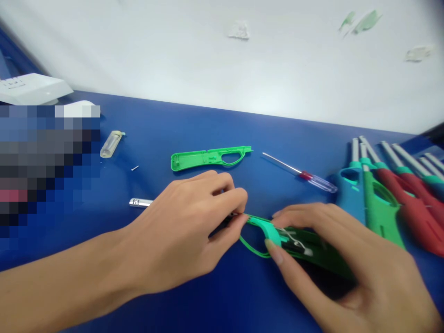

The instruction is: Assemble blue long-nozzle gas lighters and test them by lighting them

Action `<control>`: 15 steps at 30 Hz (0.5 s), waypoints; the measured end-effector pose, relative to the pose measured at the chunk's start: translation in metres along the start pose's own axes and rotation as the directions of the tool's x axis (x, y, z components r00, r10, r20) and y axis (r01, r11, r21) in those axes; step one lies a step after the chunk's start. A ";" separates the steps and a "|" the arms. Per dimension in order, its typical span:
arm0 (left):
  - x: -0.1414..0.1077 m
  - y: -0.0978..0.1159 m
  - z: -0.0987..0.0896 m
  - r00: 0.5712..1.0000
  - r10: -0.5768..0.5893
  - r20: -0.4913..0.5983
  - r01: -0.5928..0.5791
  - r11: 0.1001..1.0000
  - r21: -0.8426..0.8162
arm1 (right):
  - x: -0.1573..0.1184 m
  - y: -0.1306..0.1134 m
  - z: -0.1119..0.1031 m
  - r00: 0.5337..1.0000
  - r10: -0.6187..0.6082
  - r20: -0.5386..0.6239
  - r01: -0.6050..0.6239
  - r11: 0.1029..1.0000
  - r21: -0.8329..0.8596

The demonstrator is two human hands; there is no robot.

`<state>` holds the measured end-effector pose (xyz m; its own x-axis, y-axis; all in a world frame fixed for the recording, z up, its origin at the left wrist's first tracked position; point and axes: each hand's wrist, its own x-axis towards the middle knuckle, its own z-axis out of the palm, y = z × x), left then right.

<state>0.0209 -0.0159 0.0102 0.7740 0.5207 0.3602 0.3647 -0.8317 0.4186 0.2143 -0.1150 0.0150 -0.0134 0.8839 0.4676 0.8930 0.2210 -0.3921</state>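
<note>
My left hand (187,226) is closed, thumb and fingertips pinching the front end of an opened green gas lighter (321,249). A silver metal tube (140,202) sticks out to the left from beneath this hand; whether it joins the lighter is hidden. My right hand (350,259) grips the lighter's body, with the thumb at the turquoise trigger (272,233) and the fingers along the far edge. A thin pale wire (294,241) shows inside the open body. Beyond my hands lies the other green half shell (189,160), its inner side facing up.
A screwdriver (315,181) with a clear handle lies right of the half shell. Several assembled lighters (416,208) are heaped at the right. To the left are a clear fuel tank (111,144) and a small screw (135,168). A white wall (173,55) stands behind the blue table (145,125).
</note>
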 end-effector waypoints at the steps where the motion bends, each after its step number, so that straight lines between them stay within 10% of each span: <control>1: 0.000 0.000 0.000 1.000 0.000 -0.002 0.000 1.000 0.000 | 0.000 0.000 0.000 1.000 -0.004 0.005 0.004 1.000 -0.001; 15: 0.000 -0.001 0.000 1.000 0.011 0.005 -0.011 1.000 0.004 | -0.007 0.010 -0.006 0.990 -0.104 0.100 0.103 0.995 0.015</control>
<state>0.0206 -0.0154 0.0093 0.7804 0.5108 0.3607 0.3583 -0.8380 0.4115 0.2261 -0.1214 0.0126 -0.1511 0.8927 0.4246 0.8799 0.3172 -0.3539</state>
